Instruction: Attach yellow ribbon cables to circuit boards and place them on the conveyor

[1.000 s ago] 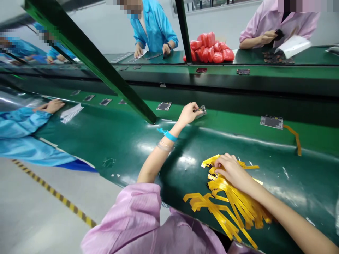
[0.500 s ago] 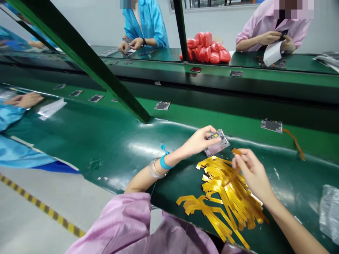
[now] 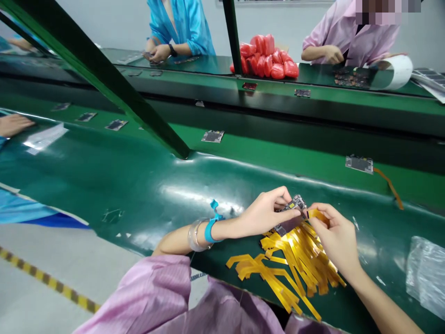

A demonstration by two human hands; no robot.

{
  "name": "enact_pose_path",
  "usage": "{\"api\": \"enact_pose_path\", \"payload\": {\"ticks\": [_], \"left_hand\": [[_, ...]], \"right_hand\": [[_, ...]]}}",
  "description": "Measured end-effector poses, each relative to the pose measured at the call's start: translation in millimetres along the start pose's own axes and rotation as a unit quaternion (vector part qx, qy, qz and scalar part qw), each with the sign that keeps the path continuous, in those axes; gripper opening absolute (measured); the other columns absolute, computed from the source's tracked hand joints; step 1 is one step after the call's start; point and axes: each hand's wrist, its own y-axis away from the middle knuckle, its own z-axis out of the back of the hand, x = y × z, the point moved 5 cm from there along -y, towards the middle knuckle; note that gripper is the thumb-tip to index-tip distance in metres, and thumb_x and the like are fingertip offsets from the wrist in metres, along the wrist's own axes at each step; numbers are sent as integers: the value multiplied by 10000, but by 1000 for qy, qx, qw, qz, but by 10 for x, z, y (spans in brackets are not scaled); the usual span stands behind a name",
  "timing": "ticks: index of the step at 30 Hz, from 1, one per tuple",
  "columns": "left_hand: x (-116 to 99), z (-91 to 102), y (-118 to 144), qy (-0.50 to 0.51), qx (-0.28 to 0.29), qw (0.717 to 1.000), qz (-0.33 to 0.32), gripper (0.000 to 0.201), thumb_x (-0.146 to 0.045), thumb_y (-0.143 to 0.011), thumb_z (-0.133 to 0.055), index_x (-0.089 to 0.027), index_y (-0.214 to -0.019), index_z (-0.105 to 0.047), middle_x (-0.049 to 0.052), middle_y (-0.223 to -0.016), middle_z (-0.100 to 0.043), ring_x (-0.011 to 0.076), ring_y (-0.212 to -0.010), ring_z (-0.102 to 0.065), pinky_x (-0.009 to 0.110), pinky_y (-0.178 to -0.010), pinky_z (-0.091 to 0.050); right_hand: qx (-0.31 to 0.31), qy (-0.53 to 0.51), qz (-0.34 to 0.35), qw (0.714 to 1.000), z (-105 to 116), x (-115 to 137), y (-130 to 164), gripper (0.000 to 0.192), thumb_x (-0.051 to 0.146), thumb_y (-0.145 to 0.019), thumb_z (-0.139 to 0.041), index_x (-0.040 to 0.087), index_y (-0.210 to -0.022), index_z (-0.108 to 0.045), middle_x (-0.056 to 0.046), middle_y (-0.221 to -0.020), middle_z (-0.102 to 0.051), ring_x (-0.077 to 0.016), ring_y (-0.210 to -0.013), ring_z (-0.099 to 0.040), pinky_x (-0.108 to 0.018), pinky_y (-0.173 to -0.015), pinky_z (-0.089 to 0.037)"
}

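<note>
Left hand (image 3: 262, 214) pinches a small circuit board (image 3: 291, 212) just above the pile of yellow strips (image 3: 295, 260) on the green mat (image 3: 139, 185). Right hand (image 3: 335, 234) grips one yellow strip (image 3: 317, 214), its end touching the board.

Holding a small circuit board (image 3: 290, 214) over a pile of yellow strips (image 3: 295, 260) on a green bench (image 3: 139, 176).

Pinching the board in the left hand (image 3: 262, 214), with the right hand (image 3: 335, 234) gripping one yellow strip (image 3: 317, 214) right against its edge. Lying behind, on the green belt (image 3: 278, 153), another board with a strip attached (image 3: 359, 163). Sitting further back, red bags (image 3: 266, 58) and two other workers' hands (image 3: 158, 52) (image 3: 330, 54). Resting at the right edge, a clear plastic bag (image 3: 427, 271).
</note>
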Motion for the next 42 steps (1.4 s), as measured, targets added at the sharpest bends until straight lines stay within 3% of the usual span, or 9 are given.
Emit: {"api": "enact_pose_path", "payload": {"ticks": [5,8,10,13,15,19,28,35,42], "left_hand": [[83,30,-66,92,10,989,111,318,-349,-834,-764,-174,-940,-521,-5,-829,-653,93,-651,-588,224,-609,-447],[73,42,-70,70,23,986,152,397,-399,-746,-845,-171,-904,-561,-21,-780,-634,79,-577,-548,214,-544,-415],[47,34,-62,47,41,988,141,409,-406,-706,-872,-160,-867,-587,-14,-784,-642,83,-596,-549,220,-563,-424],[35,24,-40,29,61,991,119,379,-406,-720,-855,-151,-894,-636,11,-839,-671,110,-684,-591,244,-642,-453],[40,27,-25,13,68,991,113,364,-405,-737,-840,-152,-921,-653,17,-852,-681,121,-707,-600,255,-665,-456],[24,41,-9,-8,70,992,101,349,-399,-744,-834,-155,-924,-662,18,-851,-680,127,-725,-596,256,-670,-455],[-20,49,-9,-49,64,993,86,304,-373,-756,-823,-157,-890,-655,-6,-796,-656,115,-686,-571,236,-642,-436],[-6,46,-1,-51,72,993,77,316,-366,-736,-841,-163,-893,-656,-9,-797,-666,113,-686,-575,235,-658,-442],[7,70,-4,-62,59,994,74,306,-380,-756,-820,-166,-891,-648,1,-814,-676,113,-689,-572,233,-653,-436]], "right_hand": [[36,-88,20,995,82,136,71,269,416,-859,-725,261,-1053,-622,58,-644,-511,-119,-508,-419,-233,-461,-358],[53,-110,-22,992,127,205,109,251,499,-917,-651,249,-903,-631,67,-561,-455,-102,-435,-396,-213,-392,-342],[61,-80,-35,994,121,249,129,295,500,-895,-685,229,-783,-648,39,-564,-509,-113,-466,-477,-213,-414,-427],[103,-94,-35,990,39,294,149,302,499,-834,-749,214,-746,-710,-51,-827,-692,-192,-726,-679,-275,-606,-617],[110,-123,-48,985,3,286,156,300,505,-797,-781,211,-753,-740,-73,-945,-728,-226,-826,-723,-324,-705,-659],[107,-137,-80,981,-18,239,175,287,497,-765,-812,214,-770,-765,-54,-834,-754,-210,-735,-748,-349,-735,-676],[99,-122,-79,984,-18,237,189,310,514,-747,-818,211,-737,-751,-53,-795,-764,-221,-696,-752,-359,-710,-684],[171,-117,-90,974,-35,140,207,260,480,-809,-784,221,-807,-759,-51,-844,-757,-217,-773,-737,-362,-778,-671],[136,-134,-115,975,-74,116,208,268,482,-777,-811,223,-799,-751,-40,-831,-752,-204,-775,-733,-327,-768,-664]]}}
